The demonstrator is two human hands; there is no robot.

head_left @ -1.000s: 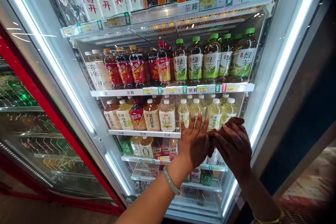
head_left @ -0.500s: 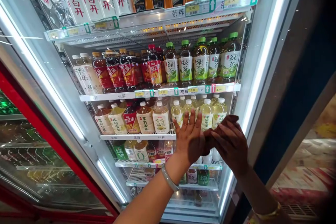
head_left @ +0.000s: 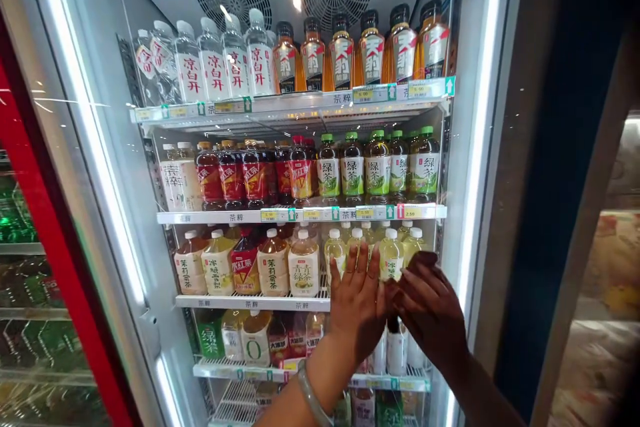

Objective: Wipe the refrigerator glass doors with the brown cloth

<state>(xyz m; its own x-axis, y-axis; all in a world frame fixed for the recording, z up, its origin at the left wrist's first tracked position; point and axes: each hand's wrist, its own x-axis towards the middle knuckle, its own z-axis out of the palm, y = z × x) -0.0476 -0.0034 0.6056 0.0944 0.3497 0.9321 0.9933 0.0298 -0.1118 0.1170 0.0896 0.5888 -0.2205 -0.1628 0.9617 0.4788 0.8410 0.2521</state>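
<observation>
My left hand (head_left: 357, 307) is raised with its fingers spread, holding nothing, in front of the lower shelves of a drinks cooler. A pale bangle (head_left: 313, 397) circles its wrist. To its right, my right hand (head_left: 433, 320) has fingers stretched toward the left hand, the two close together. Dark reflections of fingers show just beyond them, on what looks like a glass door. Behind the hands stand pale yellow bottles (head_left: 391, 257) with white caps. Green tea bottles (head_left: 353, 170) and red tea bottles (head_left: 255, 177) fill the shelf above.
Clear water bottles (head_left: 187, 67) and amber bottles (head_left: 371, 53) stand on the top shelf, under two round fan grilles. A red door frame (head_left: 60, 267) slants down at the left. Bright light strips run along both cooler sides.
The view has tilted up, so the shelves sit lower and the fans and bottle tops show. Both hands appear lower, still beside each other.
</observation>
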